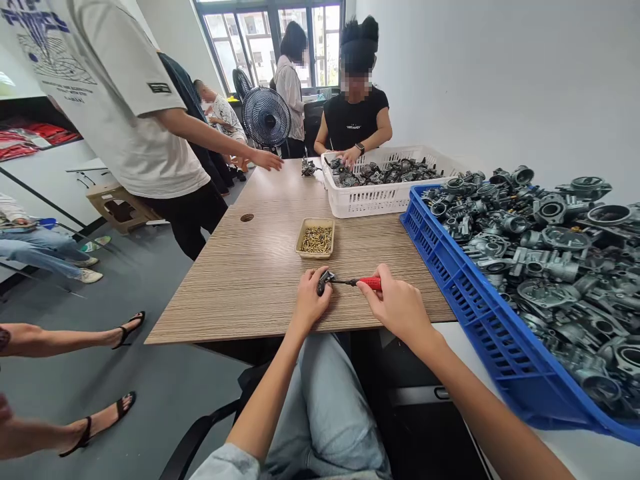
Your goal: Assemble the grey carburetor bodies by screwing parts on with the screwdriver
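My left hand (311,298) grips a small dark metal carburetor body (325,281) just above the table near its front edge. In my right hand (397,298) is a screwdriver with a red handle (371,283); its shaft (345,282) points left and its tip meets the carburetor. The exact spot where the tip sits is too small to make out. Just beyond my hands stands a small tan tray (298,248) filled with little brass-coloured parts (317,240).
To my right, a blue crate (465,300) is heaped with carburetor bodies (555,237). Behind it, a white basket (370,200) holds more, with a seated person's hands (350,157) at it. A standing person's hand (267,160) reaches over the table (225,287) from the left.
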Demonstrator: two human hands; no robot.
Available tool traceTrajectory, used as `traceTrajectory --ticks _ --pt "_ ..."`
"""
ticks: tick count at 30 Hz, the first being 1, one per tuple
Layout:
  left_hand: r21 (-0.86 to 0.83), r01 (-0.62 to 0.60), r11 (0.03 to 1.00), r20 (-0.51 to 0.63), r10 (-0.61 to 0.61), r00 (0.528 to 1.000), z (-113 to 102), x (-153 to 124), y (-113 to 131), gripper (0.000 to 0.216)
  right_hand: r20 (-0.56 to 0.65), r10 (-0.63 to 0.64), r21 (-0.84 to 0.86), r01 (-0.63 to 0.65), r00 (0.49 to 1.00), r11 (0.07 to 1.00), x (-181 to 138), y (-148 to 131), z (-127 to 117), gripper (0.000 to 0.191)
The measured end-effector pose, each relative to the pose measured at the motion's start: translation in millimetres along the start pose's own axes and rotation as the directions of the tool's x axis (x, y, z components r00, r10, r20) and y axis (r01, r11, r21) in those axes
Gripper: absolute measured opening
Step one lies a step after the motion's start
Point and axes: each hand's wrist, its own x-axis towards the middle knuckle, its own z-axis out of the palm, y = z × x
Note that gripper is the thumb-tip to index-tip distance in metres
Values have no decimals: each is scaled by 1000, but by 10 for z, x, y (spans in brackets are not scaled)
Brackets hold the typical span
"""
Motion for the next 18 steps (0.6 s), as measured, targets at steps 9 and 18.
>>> traceTrajectory --ticks 9,18 --pt "-3 -16 1000 -12 16 1000 16 1 -36 46 21 -270 344 246 963 906 -29 83 -37 15" --pt "0 -17 1000 -7 17 1000 26 5 -53 47 5 -142 92 141 990 986 1 71 -15 19"
